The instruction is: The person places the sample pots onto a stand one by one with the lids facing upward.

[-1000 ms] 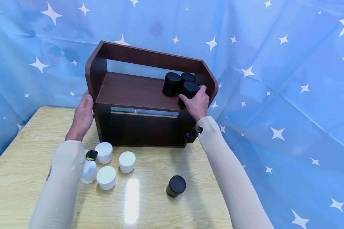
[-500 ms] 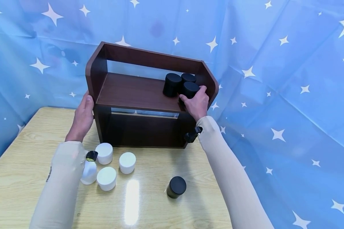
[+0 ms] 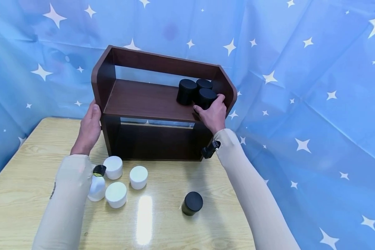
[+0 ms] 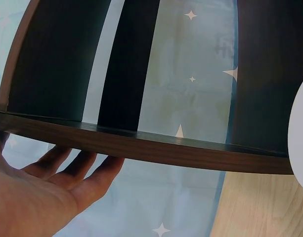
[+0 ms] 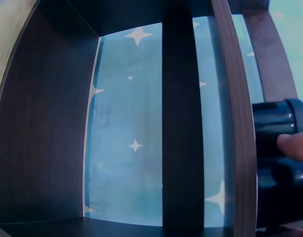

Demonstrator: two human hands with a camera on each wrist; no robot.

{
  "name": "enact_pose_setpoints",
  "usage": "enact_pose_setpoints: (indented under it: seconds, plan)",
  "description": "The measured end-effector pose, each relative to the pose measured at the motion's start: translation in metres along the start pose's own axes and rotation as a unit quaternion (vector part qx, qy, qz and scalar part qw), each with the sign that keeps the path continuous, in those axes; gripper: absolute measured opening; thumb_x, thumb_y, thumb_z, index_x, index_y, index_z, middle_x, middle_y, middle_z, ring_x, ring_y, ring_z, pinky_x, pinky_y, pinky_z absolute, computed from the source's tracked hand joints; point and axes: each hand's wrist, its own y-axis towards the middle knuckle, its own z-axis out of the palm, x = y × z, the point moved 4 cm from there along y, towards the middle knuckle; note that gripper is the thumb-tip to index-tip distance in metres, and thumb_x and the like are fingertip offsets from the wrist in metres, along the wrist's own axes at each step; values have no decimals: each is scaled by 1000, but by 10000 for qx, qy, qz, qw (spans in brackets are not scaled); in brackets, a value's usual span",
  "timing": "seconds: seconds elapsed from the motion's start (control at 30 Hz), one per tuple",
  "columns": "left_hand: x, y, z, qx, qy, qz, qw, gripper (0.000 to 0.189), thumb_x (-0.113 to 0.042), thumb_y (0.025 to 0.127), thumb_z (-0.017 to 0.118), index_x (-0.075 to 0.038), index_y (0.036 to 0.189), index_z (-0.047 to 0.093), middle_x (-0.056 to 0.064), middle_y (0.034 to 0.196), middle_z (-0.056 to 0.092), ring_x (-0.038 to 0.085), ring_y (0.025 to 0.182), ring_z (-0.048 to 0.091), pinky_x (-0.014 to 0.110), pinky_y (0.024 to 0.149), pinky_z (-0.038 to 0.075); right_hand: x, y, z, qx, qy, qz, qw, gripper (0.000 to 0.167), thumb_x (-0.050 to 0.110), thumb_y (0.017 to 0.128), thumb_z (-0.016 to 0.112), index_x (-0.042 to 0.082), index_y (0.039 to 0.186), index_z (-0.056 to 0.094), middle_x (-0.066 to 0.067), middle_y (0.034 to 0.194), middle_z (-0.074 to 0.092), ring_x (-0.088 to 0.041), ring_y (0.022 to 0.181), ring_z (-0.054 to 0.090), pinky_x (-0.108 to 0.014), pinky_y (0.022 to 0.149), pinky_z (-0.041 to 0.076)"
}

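A dark brown two-tier shelf stands on the table. My left hand rests against its left side panel; in the left wrist view the outstretched fingers touch that panel's outer face. Three black lidded jars cluster at the right end of the upper board. My right hand is around the front jar, thumb to its left and fingers to its right. The thumb stands slightly off the jar's side. The left jar and the back jar stand close beside it.
One more black jar stands on the wooden table in front of the shelf. Several white lidded jars stand at the front left, one partly covered by the left sleeve. A blue star-patterned cloth hangs behind and to the right.
My right thumb has moved a little down and left, away from the front jar, which stays in place on the upper board. My left hand has not moved on the panel.
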Motion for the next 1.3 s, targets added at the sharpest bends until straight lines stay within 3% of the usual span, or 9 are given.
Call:
enact_pose_setpoints:
  seconds: [0.47,0.87,0.97,1.13,1.3]
  plan:
    - [3,-1,-3,4,-38,-15,10000,53,-63,103,13,-55,155,4,0,172,7,34,159,5,73,119,18,-1,-28,1,74,191,-304,9993,93,41,85,78,3,151,24,-20,153,40,-34,137,45,-48,118,42]
    - [4,0,-1,62,-102,-52,9999,53,-63,103,13,-55,155,4,-1,172,6,33,159,5,73,120,18,-18,-65,-3,28,602,-938,9938,89,34,85,81,5,151,29,-20,148,42,-32,133,46,-47,115,44]
    - [4,0,0,100,-100,-99,9999,55,-63,103,13,-54,156,2,-2,172,4,32,159,3,73,120,18,-26,-76,-4,-7,993,-1230,9874,84,29,86,81,5,150,31,-19,150,42,-29,138,46,-43,118,42]
    - [2,0,0,93,-66,-122,9999,54,-63,103,13,-54,156,1,-4,172,4,30,160,1,73,120,16,-46,-93,-2,0,1707,-1943,9660,78,19,86,81,3,147,36,-18,148,45,-25,140,49,-36,116,45]
    - [1,0,1,103,-83,-171,9998,55,-63,103,13,-53,156,1,-3,172,4,30,160,1,73,121,16,-69,-113,3,329,1998,-2411,9491,75,4,83,81,0,144,39,-16,146,49,-31,135,54,-34,110,49]
